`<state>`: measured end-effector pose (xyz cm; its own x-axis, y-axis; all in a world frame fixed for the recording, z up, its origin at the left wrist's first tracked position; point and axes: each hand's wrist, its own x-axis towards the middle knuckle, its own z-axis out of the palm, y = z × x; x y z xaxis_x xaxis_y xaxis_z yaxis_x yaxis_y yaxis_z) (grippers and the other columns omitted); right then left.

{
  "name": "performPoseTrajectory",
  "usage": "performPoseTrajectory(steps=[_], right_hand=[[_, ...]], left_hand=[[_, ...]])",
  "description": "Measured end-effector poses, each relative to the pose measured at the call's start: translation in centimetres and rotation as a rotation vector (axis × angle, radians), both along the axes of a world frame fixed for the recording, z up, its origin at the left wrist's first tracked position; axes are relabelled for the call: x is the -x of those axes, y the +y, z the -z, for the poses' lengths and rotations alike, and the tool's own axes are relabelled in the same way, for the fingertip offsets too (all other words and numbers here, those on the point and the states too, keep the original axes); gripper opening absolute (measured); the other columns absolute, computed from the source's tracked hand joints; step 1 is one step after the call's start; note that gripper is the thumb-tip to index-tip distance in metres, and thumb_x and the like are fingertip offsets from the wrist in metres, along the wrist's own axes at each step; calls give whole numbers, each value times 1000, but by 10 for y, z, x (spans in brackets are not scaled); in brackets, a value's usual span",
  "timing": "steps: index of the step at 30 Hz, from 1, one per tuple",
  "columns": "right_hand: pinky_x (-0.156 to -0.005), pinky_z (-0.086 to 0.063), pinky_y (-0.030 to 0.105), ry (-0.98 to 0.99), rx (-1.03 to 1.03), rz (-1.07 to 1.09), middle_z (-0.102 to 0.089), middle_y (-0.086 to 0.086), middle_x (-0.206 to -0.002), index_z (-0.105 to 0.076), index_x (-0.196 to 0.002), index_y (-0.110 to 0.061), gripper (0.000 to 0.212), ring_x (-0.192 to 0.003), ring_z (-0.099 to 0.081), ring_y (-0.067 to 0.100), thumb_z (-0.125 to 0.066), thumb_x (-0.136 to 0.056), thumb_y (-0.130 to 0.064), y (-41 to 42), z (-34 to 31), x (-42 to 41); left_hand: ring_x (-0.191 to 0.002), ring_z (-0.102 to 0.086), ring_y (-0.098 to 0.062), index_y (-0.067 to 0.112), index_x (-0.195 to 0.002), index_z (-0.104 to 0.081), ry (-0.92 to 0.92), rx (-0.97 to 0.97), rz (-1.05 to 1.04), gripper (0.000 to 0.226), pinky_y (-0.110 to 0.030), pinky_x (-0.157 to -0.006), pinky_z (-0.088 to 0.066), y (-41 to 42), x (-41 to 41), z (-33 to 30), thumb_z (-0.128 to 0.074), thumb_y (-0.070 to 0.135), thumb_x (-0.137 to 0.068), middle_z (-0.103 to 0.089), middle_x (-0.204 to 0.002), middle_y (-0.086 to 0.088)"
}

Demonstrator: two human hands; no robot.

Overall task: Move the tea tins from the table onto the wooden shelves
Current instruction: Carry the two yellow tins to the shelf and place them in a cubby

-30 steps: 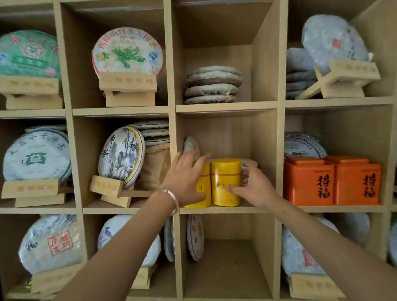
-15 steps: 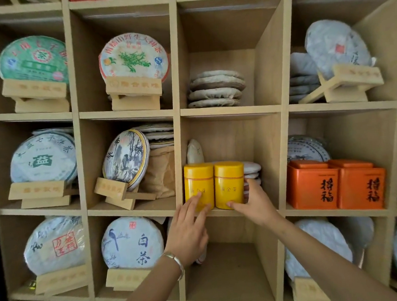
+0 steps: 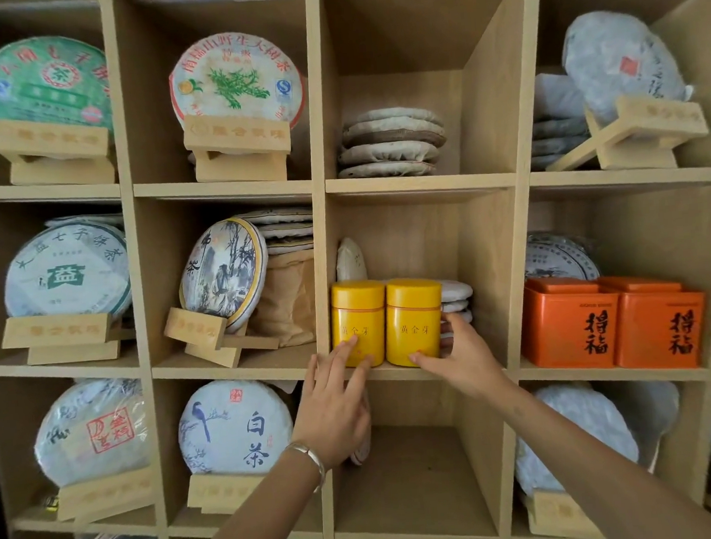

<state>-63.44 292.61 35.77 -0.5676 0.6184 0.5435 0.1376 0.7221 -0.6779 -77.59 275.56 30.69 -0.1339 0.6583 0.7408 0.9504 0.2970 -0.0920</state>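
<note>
Two yellow cylindrical metal tea tins (image 3: 387,322) upright, touching, in wooden shelf (image 3: 419,184) cubby | left hand (image 3: 334,405) flat, fingertips on 9 o'clock tin | right hand (image 3: 463,356) apparently cupping 3 o'clock tin.

黄金芽 on both yellow tins (image 3: 359,323), 白茶 on wrapped cake (image 3: 235,428), 益 on another cake (image 3: 66,269)

Head camera, single view, close on wooden shelves (image 3: 419,182), facing them square-on.

Wide-angle lens: uprights bow outward at frame edges. Looks level to slightly down; both forearms enter from the bottom edge, left hand (image 3: 334,405) lower centre, right hand (image 3: 463,356) just right of it. Two yellow tins (image 3: 387,324) sit at frame centre, near. Grid fills the frame edge to edge. No second view to compare.
</note>
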Motion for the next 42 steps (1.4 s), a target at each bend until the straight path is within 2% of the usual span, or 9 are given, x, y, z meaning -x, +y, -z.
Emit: performPoseTrajectory(steps=[7,16,19,22,25,27,29,36,42], right_hand=[[-94,-53,43,-3,10,-25,-53,1,-132,-38,-137,-20,81,-116,-56,19,-83,-71,-35,3,1,-1],[-87,-54,31,-33,33,-44,-55,-4,-125,-40,-125,-28,72,-108,-58,12,-83,-68,-38,9,0,-3],[-94,-52,37,-35,10,-55,-52,-3,-131,-38,-133,-24,80,-117,-55,15,-82,-68,-42,6,0,-3],[-100,-47,37,-10,-136,62,-40,0,-139,-29,-142,-21,90,-122,-46,14,-79,-71,-46,-5,4,-8],[-98,-43,32,26,-517,197,-38,7,-137,-29,-142,-15,81,-122,-44,18,-72,-78,-40,-26,20,-19],[-96,-48,34,-52,-745,215,-41,10,-138,-35,-141,-14,71,-123,-47,21,-65,-81,-38,-41,36,-26],[-94,-52,36,-170,-849,193,-41,11,-141,-38,-140,-15,68,-123,-50,24,-64,-80,-37,-52,51,-27],[-105,-39,35,-277,-776,228,-36,12,-146,-38,-142,-13,67,-135,-39,26,-62,-83,-32,-57,60,-13],[-101,-44,34,-277,-784,223,-41,12,-141,-41,-139,-12,66,-129,-45,25,-65,-80,-29,-55,57,-13]], left_hand=[[-136,-39,-31,18,-134,-51,-26,23,-12,63,-58,-111,-28,1,0,1,-62,24,-73,-36,-150,-14],[-135,-40,-35,17,-133,-52,7,22,-61,66,-59,-113,-18,2,-5,0,-63,26,-69,-40,-145,-17],[-133,-42,-35,14,-132,-53,-3,9,-49,68,-57,-113,-23,1,-6,0,-65,24,-66,-42,-144,-18],[-133,-43,-34,13,-134,-51,-12,-10,-3,69,-48,-113,-23,-1,-5,1,-65,22,-67,-41,-145,-18],[-130,-46,-33,13,-137,-48,-37,-9,39,70,-40,-106,-37,-5,-1,4,-66,23,-70,-39,-146,-17],[-130,-46,-32,13,-137,-46,-51,9,65,69,-37,-101,-44,-8,-1,6,-65,24,-72,-38,-147,-17],[-131,-44,-32,11,-136,-47,-40,25,80,68,-36,-103,-43,-8,-4,7,-63,24,-72,-37,-147,-17],[-139,-31,-32,7,-144,-37,-113,18,41,72,-36,-112,-25,0,-9,10,-57,25,-77,-27,-152,-18],[-137,-32,-31,7,-142,-39,-98,15,23,74,-38,-111,-29,5,-10,12,-60,27,-74,-30,-150,-18]])
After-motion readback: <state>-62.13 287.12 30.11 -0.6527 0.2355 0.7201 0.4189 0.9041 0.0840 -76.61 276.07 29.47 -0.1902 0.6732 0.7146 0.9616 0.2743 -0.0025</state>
